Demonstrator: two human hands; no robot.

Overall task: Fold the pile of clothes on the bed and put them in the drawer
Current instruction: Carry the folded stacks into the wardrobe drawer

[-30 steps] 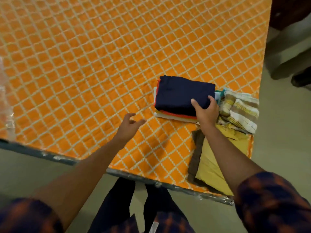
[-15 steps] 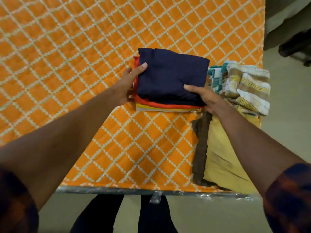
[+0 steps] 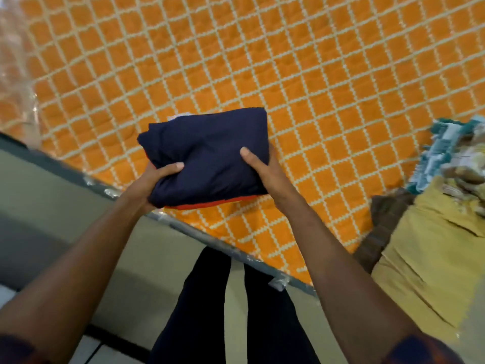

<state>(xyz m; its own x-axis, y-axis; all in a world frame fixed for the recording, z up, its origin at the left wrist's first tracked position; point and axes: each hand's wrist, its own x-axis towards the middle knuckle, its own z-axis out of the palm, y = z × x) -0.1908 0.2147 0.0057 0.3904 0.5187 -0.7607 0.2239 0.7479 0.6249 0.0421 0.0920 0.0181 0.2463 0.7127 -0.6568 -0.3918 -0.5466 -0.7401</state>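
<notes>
Orange quilted bedspread w/ cream diamond grid point(image 3: 328, 82) fills most of the view; beige floor point(image 3: 65, 195) runs along its near edge, w/ the person's dark trousers point(image 3: 210, 311) below. Stack of folded clothes, navy piece on top point(image 3: 210, 151) and a red-orange folded garment point(image 3: 210, 205) showing underneath, is held betw. both hands over the bed's near edge. Left hand point(image 3: 149, 185) grips the stack's near-left corner: thumb pressed flat on the navy top, other fingers tucked under, hidden, so can't tell their spread. Right hand point(image 3: 267, 174) grips the right side: thumb laid on top, fingers wrapped round the far edge, mostly out of sight. At the right edge of the bed, well apart from the stack: folded mustard-yellow garment point(image 3: 433, 264) lying on a brown cloth point(image 3: 380, 227), w/ a blurred teal-and-white striped fabric pile point(image 3: 438, 145) just beyond.
</notes>
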